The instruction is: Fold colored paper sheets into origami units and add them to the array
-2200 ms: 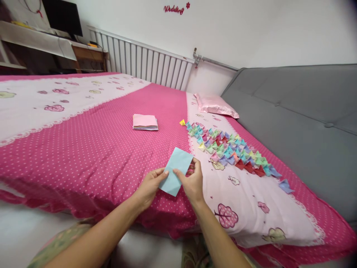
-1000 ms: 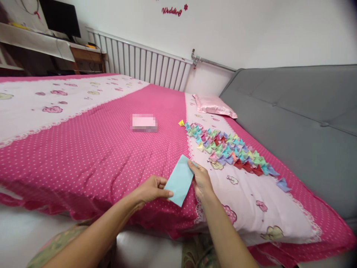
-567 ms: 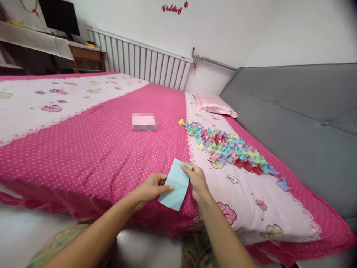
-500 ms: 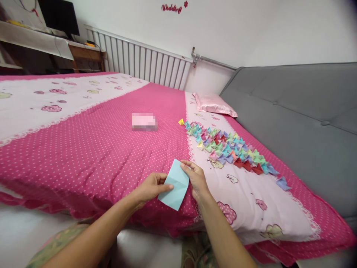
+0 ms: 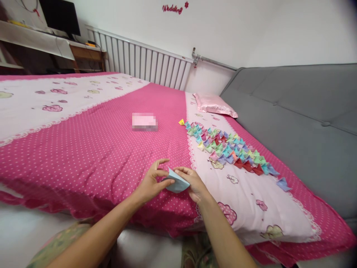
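A light blue sheet of paper (image 5: 178, 184), partly folded over, is held between my two hands above the front of the bed. My left hand (image 5: 155, 179) has its thumb and fingers at the paper's left corner, with the index finger raised. My right hand (image 5: 192, 183) pinches the right side, thumb on top and the other fingers mostly hidden. Beyond them, rows of small folded paper shapes (image 5: 230, 149) in many colours lie on the bedspread, with a yellow one (image 5: 181, 122) at the far end and a blue one (image 5: 283, 184) at the near end.
The pink and white bedspread (image 5: 92, 149) covers the bed. A blurred-out pink block (image 5: 144, 121) lies mid-bed. A pink pillow (image 5: 214, 104) rests by the grey padded headboard (image 5: 295, 100). A white radiator (image 5: 139, 56) and a desk with a monitor (image 5: 60, 18) stand behind.
The paper was spread flat, tilted, with a crease showing; now it is bent over into a smaller folded form. My left index finger has lifted, and my right hand has come slightly lower.
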### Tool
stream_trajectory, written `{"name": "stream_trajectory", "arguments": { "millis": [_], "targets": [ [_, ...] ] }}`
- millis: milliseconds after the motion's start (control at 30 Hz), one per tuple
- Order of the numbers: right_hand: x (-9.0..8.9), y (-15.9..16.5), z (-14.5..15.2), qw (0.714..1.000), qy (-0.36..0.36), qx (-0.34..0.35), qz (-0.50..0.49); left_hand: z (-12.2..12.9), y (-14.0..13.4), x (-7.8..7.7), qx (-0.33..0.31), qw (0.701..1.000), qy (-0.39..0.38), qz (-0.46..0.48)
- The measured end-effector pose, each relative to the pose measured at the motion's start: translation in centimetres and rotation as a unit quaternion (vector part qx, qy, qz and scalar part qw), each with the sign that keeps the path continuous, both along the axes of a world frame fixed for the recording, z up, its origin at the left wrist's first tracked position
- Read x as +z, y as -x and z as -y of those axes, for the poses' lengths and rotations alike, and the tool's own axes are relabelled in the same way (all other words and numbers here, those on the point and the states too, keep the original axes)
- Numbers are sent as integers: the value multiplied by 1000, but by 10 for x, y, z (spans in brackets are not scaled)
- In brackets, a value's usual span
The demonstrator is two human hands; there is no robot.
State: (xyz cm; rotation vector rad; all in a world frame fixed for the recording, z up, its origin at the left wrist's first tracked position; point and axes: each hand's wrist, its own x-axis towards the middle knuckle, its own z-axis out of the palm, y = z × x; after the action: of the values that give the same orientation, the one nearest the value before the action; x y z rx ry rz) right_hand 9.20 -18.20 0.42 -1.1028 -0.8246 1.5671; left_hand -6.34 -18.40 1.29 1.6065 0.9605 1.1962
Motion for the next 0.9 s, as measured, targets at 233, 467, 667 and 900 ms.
{"name": "stream_trajectory", "arguments": {
  "millis": [233,467,667,900],
  "targets": [
    [0,-6,0,996,9,83,22,0,3,0,-44,995,93,-13],
    [10,-14,1,983,-119,95,98,-4,5,-15,-71,988,136,-19],
    [3,-13,2,972,-149,129,125,-1,0,-11,-81,988,132,25],
    [-1,-11,-2,985,-133,64,94,-1,0,-8,-14,989,132,67]
  ]
}}
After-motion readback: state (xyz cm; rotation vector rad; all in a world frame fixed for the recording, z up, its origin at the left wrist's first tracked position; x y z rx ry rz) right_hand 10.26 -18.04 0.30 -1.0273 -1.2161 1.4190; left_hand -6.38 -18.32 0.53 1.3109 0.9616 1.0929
